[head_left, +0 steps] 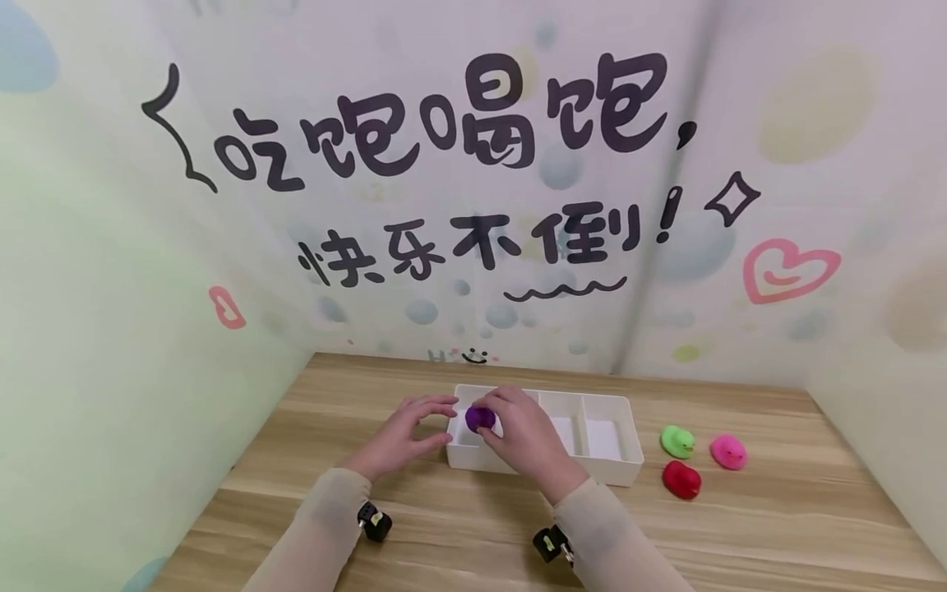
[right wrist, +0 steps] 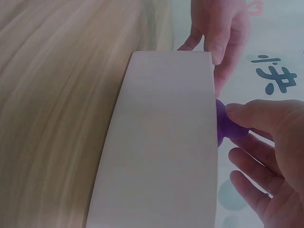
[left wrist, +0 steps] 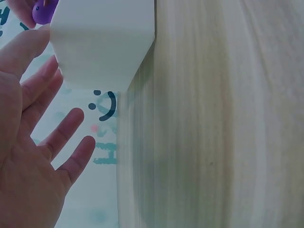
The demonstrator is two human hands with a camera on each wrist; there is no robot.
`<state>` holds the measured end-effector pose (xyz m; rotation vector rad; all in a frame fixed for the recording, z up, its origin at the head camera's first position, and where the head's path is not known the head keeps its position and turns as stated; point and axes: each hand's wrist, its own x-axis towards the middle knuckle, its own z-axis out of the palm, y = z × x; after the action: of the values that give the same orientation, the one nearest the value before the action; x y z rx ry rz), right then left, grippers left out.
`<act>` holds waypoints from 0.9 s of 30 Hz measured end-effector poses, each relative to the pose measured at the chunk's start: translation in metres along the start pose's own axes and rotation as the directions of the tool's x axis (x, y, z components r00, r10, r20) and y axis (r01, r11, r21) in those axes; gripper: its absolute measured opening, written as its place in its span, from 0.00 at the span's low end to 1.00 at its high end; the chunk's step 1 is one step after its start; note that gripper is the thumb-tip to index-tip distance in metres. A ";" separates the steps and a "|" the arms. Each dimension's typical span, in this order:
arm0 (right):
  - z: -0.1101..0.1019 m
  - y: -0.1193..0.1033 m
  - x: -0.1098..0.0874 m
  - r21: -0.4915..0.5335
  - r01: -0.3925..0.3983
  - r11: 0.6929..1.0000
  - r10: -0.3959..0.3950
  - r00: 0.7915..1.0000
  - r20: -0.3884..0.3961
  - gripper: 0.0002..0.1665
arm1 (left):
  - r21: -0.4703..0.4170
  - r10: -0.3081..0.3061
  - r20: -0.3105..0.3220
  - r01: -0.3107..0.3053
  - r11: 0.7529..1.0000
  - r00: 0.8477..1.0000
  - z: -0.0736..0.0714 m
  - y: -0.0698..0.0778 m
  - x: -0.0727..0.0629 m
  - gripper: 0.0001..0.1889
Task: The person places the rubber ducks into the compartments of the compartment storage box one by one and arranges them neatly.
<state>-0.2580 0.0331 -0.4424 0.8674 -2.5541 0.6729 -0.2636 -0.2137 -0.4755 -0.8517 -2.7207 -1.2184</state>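
Note:
A purple rubber duck (head_left: pixel 479 418) is pinched between the thumb and fingers of my right hand (head_left: pixel 527 434), over the leftmost compartment of a white divided box (head_left: pixel 543 475). In the right wrist view the purple duck (right wrist: pixel 228 127) shows just beyond the box's rim, partly hidden by the thumb. My left hand (head_left: pixel 399 434) is at the left end of the box, its fingers spread and holding nothing. Its thumb touches the box's rim in the right wrist view. The left wrist view shows the box's outer end wall (left wrist: pixel 102 47) beside these loose fingers.
To the right of the box lie a green duck (head_left: pixel 676 441), a pink duck (head_left: pixel 729 451) and a red duck (head_left: pixel 681 480) on the wooden table (head_left: pixel 459 534). A printed wall sheet (head_left: pixel 414 271) rises behind the table, with more sheeting on both sides.

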 end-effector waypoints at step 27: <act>0.023 0.007 0.019 -0.043 -0.069 0.997 0.076 0.981 0.177 0.15 | -0.019 -0.010 -0.003 0.010 1.000 1.000 0.003 -0.006 -0.001 0.19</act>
<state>-0.2808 0.0168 -0.4552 0.8614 -2.7605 0.5911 -0.2655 -0.2154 -0.4816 -0.8389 -2.7181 -1.2485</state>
